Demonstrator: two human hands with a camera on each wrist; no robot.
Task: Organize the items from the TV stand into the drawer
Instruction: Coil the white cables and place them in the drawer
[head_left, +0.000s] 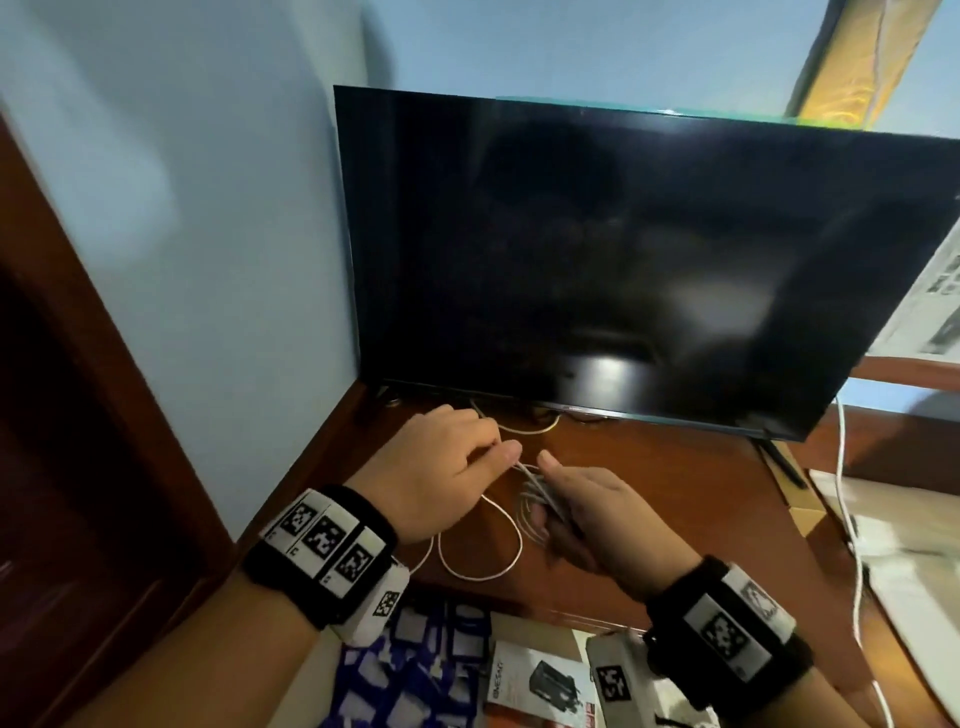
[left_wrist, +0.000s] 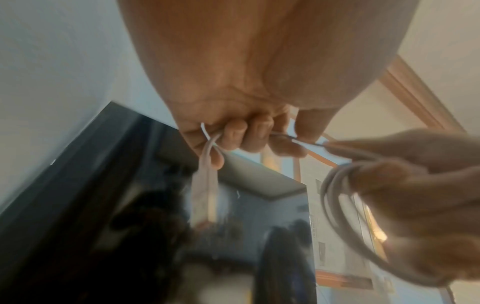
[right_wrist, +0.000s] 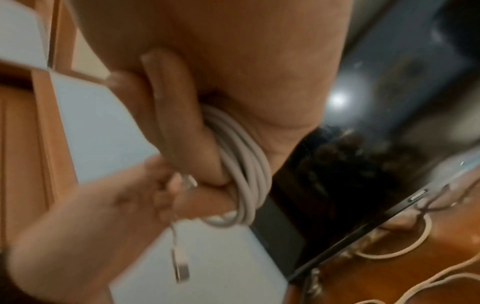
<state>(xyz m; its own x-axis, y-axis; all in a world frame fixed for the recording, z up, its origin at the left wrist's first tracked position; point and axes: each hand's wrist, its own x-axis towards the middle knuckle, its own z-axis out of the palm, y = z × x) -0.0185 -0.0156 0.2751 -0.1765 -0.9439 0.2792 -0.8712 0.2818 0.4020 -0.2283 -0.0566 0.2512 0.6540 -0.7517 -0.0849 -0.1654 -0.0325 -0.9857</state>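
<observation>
**Cable Wound Over the TV Stand**

A white cable (head_left: 535, 499) was held between both hands above the wooden TV stand (head_left: 675, 499), in front of the dark television (head_left: 623, 260). Several loops of it were seen wrapped round the curled fingers of the right hand (head_left: 587, 519), gripped tight; in the right wrist view the coil (right_wrist: 244, 164) was shown snug against the palm. At nine o'clock from that hand, the left hand (head_left: 441, 467) was closed on the same cable, a strand pinched between thumb and fingers, with the plug end (right_wrist: 180, 267) left dangling below. A slack loop (head_left: 478, 545) was lying on the stand at six o'clock of the hands. Another white cable (head_left: 524, 428) was curled under the screen at twelve o'clock. Below, at six o'clock, a product box (head_left: 540, 686) and blue patterned cloth (head_left: 410, 670) were seen; whether these lay inside a drawer could not be told.
</observation>
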